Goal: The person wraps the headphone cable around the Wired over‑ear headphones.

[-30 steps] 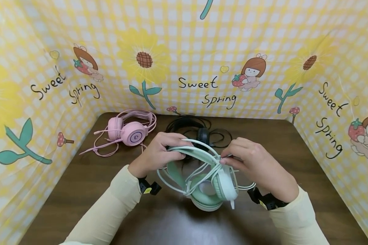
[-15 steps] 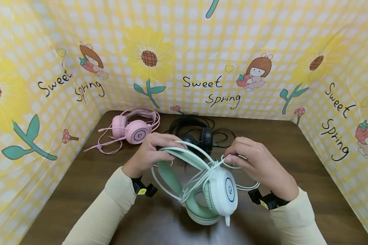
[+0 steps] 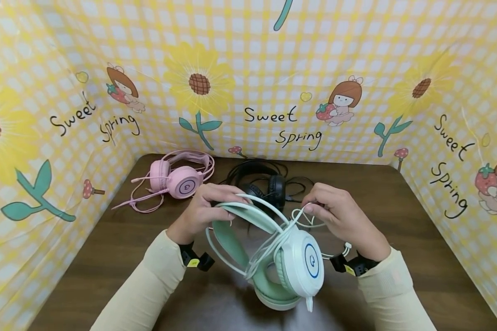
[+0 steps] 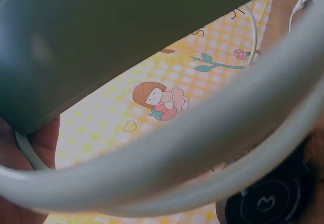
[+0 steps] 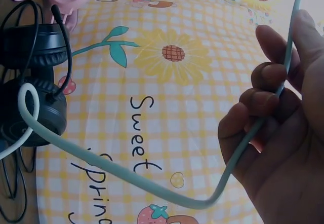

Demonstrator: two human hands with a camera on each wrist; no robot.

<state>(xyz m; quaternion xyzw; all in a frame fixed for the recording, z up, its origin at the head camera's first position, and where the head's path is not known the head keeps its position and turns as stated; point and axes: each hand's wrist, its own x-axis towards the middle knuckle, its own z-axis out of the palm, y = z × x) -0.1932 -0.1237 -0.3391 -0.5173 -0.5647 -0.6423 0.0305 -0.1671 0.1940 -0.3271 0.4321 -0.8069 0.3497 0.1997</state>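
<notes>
My left hand (image 3: 199, 211) grips the headband of a mint-green headset (image 3: 308, 262) and holds it tilted above the table. One white ear cup with a ring logo faces right; the green cushion (image 3: 269, 285) of the other shows below. Several turns of pale cable (image 3: 269, 246) wrap around the headband and the ear-cup joint. My right hand (image 3: 337, 214) pinches a strand of this cable and draws it away from the ear cup. In the right wrist view, the strand (image 5: 101, 164) runs through the curled fingers. The headband (image 4: 152, 158) fills much of the left wrist view.
A pink headset (image 3: 184, 182) with its cable lies at the back left of the brown table (image 3: 381, 197). Beside it, a black headset (image 3: 276, 191) with loose cable sits partly behind the mint-green one. Patterned yellow cloth (image 3: 269, 59) walls in the back and sides.
The mint-green headset has turned, so its ear-cup logo faces the camera. My right hand has drawn the cable strand away from the ear-cup joint. My left hand has shifted slightly left.
</notes>
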